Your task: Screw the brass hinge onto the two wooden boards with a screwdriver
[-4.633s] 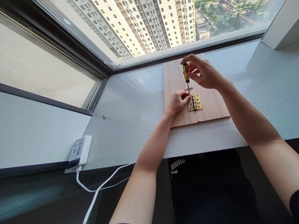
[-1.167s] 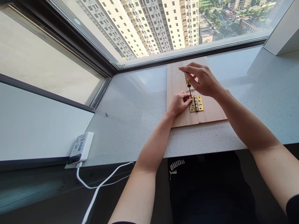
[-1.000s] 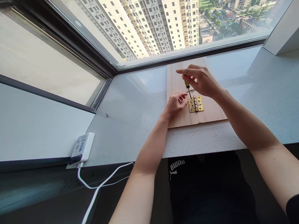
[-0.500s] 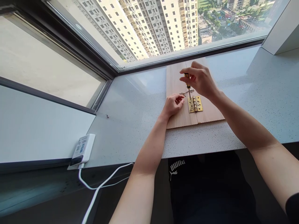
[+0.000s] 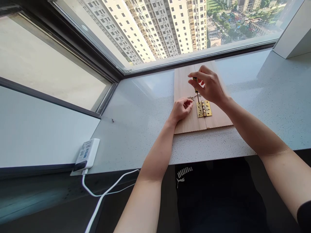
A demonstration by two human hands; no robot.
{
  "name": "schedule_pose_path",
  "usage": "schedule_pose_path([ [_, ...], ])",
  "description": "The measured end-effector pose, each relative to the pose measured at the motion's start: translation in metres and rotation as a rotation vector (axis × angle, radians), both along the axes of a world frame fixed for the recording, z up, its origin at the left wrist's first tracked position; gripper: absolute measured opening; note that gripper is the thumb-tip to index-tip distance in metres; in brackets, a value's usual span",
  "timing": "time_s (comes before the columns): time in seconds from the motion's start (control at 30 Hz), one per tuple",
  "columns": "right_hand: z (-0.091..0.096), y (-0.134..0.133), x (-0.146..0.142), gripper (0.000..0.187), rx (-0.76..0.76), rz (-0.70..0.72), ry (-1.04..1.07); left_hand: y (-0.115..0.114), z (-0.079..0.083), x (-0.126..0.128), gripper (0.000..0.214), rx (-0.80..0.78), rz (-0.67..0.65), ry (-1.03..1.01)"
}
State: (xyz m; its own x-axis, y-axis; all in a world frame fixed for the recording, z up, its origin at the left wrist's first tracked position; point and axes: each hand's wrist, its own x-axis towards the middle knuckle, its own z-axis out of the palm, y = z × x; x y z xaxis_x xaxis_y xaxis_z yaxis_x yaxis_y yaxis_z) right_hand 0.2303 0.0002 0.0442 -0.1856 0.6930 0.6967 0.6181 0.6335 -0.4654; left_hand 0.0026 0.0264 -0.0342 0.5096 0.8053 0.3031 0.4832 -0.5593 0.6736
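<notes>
A brass butt hinge (image 5: 204,108) lies across the seam between two pale wooden boards (image 5: 189,124). My right hand (image 5: 209,83) grips a yellow-and-black screwdriver (image 5: 195,84) by the handle between thumb and fingers. The screwdriver is near upright, its tip at the upper part of the hinge's left leaf; whether a screw head sits under it is too small to tell. Several loose screws (image 5: 191,98) lie on the boards just above the hinge. My left hand (image 5: 181,109) rests on the left board beside the hinge, fingers loosely bent, with a gap to the thumb.
The boards lie on a speckled white counter (image 5: 145,136) below a window (image 5: 155,32). A small dark object (image 5: 112,120) sits on the counter to the left. At the front left corner stands a white charger (image 5: 87,154) with a white cable (image 5: 104,194) hanging down.
My right hand's fingers have shifted slightly on the screwdriver handle, while its tip stays on the hinge. The left hand holds its place. The whole view has moved a little.
</notes>
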Motion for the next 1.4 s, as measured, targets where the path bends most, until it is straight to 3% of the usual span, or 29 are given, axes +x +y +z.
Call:
schedule_pose_path([
  [0.17,0.007,-0.003,0.001,0.043,-0.036,0.182,-0.02,0.0,0.0,0.0,0.017,0.003,-0.008,-0.002],
  [0.4,-0.003,0.001,-0.002,0.034,0.001,-0.003,0.004,0.001,-0.001,0.0,0.017,0.003,-0.01,-0.013],
  [0.6,0.003,0.0,0.005,0.044,-0.033,0.16,-0.047,0.001,-0.002,0.0,0.017,0.008,-0.006,-0.008],
  [0.8,-0.003,0.005,0.006,0.035,-0.025,-0.003,0.001,0.001,-0.002,0.0,0.016,0.008,-0.01,-0.011],
  [1.0,0.004,0.001,0.005,0.047,-0.077,0.163,-0.021,0.002,-0.003,-0.001,0.015,0.013,-0.011,-0.002],
  [1.2,-0.002,0.005,0.006,0.034,-0.012,0.026,0.014,0.001,-0.002,-0.001,0.016,0.006,-0.008,-0.007],
  [1.4,0.007,-0.003,0.003,0.045,-0.043,0.249,-0.07,0.001,-0.002,-0.001,0.015,0.005,-0.013,-0.014],
])
